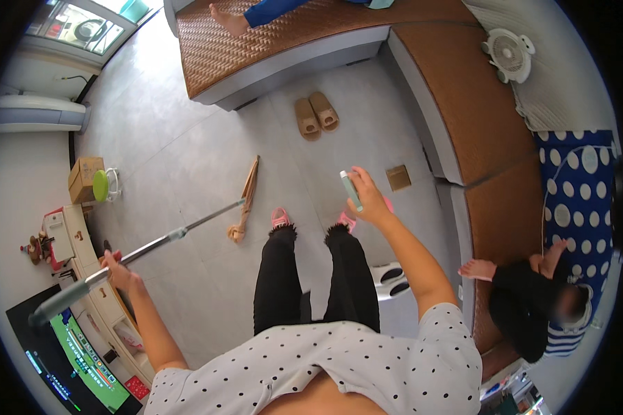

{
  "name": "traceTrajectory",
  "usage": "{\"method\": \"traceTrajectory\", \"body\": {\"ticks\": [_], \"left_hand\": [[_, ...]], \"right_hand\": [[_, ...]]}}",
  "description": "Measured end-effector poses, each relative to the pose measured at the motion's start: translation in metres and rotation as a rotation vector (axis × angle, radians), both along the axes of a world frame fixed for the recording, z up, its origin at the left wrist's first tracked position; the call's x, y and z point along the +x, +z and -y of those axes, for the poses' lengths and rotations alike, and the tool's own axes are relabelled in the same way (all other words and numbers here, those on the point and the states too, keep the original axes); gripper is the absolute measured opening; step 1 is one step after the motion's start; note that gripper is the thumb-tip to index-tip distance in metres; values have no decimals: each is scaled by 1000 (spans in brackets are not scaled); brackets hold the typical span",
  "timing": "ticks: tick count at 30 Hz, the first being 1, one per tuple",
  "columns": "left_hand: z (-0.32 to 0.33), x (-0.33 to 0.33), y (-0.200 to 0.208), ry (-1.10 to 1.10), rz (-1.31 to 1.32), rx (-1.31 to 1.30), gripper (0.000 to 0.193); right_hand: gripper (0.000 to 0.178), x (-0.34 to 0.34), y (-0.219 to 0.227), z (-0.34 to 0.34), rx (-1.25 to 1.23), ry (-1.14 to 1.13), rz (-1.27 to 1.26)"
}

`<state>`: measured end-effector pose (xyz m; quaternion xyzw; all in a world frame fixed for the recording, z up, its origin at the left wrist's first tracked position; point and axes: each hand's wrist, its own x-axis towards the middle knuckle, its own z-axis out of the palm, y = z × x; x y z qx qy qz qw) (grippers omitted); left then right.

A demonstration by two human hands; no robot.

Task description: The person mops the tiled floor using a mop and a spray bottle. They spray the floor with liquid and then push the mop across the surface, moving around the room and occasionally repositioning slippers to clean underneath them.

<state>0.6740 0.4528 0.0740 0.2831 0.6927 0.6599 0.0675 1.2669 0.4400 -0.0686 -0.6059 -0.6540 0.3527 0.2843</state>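
My left hand is closed around a telescopic metal pole with a thick grey-green grip at its lower left end. The pole slants up to the right. Its thin tip overlaps a long tan bundle lying on the floor; I cannot tell whether they touch. That bundle is narrow at the top and bunched at the bottom. Out in front on the right, my right hand grips a short pale green stick with a white end. Part of this stick is hidden by the fingers.
Brown slippers lie ahead on the grey tiles. An L-shaped bench borders the far and right sides, with people on it. A white fan stands there. On the left are a cabinet, a screen, a cardboard box and a green-topped stool.
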Motion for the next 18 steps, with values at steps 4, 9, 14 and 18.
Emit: {"method": "traceTrajectory", "body": {"ticks": [4, 9, 14, 18], "left_hand": [[3, -8, -78, -76, 96, -101, 11], [-7, 4, -197, -283, 111, -192, 11], [-5, 28, -264, -627, 460, -48, 32], [19, 5, -305, -994, 490, -55, 46]], "right_hand": [[57, -2, -123, -66, -38, 88, 97], [59, -8, -297, -154, -56, 163, 58], [60, -16, -427, -231, -59, 337, 263], [59, -17, -481, -296, -237, 412, 454]]}}
